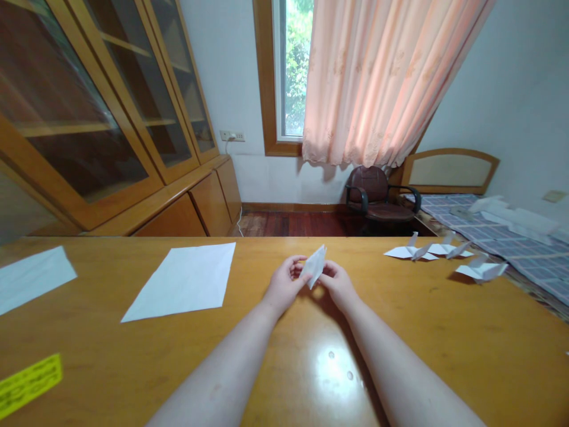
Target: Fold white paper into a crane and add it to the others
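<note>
Between my two hands, just above the table, is a small piece of folded white paper (314, 267), diamond-shaped and tilted upright. My left hand (284, 283) pinches it from the left, with the thumb on its near face. From the right, my right hand (338, 284) grips its lower edge, its fingertips partly hidden behind the paper. Off to the right stand several folded paper cranes (482, 271) with spread wings. A flat white sheet (184, 284) lies on the left of the table.
The wooden table (284, 379) fills the foreground. Another white sheet (35, 276) lies at its far left, above a yellow label (30, 384). Past the far edge are a brown armchair (377, 193), a bed (498, 231) at right and a glass-fronted cabinet (146, 172) at left.
</note>
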`<state>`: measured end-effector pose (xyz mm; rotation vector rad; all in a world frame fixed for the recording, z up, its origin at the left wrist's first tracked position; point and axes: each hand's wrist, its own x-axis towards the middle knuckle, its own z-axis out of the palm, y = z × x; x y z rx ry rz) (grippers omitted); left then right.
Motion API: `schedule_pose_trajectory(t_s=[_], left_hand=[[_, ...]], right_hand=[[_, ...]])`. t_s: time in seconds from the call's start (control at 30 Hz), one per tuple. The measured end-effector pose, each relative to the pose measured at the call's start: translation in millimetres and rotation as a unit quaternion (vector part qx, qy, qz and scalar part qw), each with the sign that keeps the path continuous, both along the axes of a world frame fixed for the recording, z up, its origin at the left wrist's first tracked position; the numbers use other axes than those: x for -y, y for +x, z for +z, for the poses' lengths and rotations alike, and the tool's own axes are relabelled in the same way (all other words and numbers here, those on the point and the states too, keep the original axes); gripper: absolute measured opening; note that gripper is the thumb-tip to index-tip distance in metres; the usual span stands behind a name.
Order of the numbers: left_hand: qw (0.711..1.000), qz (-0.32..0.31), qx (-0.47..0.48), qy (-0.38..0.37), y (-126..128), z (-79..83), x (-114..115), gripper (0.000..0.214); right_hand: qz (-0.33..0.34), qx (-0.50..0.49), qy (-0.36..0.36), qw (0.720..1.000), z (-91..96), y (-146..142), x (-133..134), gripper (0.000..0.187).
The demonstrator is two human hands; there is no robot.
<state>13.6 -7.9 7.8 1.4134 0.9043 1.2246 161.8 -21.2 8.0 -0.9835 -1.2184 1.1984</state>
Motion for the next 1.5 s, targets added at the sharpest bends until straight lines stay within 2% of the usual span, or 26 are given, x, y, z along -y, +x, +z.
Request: schedule_pose_trajectory(t_s=[0.1,0.2,0.33,0.43,0.57,0.77,1.1,1.23,1.33,1.5], left_hand=[[0.998,-0.056,0.013,-0.038,0.9,-1.0,0.0,0.035],[0.996,-0.073,0.0,-0.05,0.3,-1.4,0.1,0.031],[0.996,-0.059,-0.025,-0.057,-1.0,-1.5,-0.9,0.03],[0.997,-0.037,-0.045,-0.058,-1.6,-1.9,-1.7,0.032],[0.996,-0.026,-0.07,-0.051,-1.6,-2.4,-1.2,0.032],[0.997,-0.041,-0.05,-0.051,-3.2,-0.9,-1.4,0.032],[0.995,0.001,-0.069,-0.069,-6.2,-2.2,-3.8,0.042],[0.996,0.016,0.012,-0.084,-2.6,-2.1,-4.3,0.037],[0.992,0.001,0.087,-0.091,0.2,-3.4,-4.3,0.057],[0.993,-0.011,0.07,-0.09,1.1,-4.2,-2.5,0.057]], right_hand=[[-0.021,-0.021,-0.014,0.999,-2.7,-0.5,-2.0,0.02],[-0.054,-0.038,-0.004,0.998,-3.3,-0.5,-3.1,0.023],[-0.036,-0.003,0.005,0.999,-0.7,0.7,-0.7,0.018],[-0.011,0.008,0.007,1.0,-0.9,1.3,0.4,0.023],[-0.027,0.014,0.008,1.0,-6.4,-0.2,-2.8,0.027],[-0.021,-0.006,-0.01,1.0,-11.1,-0.5,-6.8,0.034],[0.024,0.0,-0.017,1.0,-10.1,-3.0,-2.6,0.036],[0.038,-0.016,-0.015,0.999,-11.2,-4.6,-2.9,0.049],[0.007,-0.02,-0.013,1.0,-13.2,-3.8,-5.5,0.046],[-0.057,-0.035,-0.019,0.998,-11.3,-1.8,-8.3,0.046]])
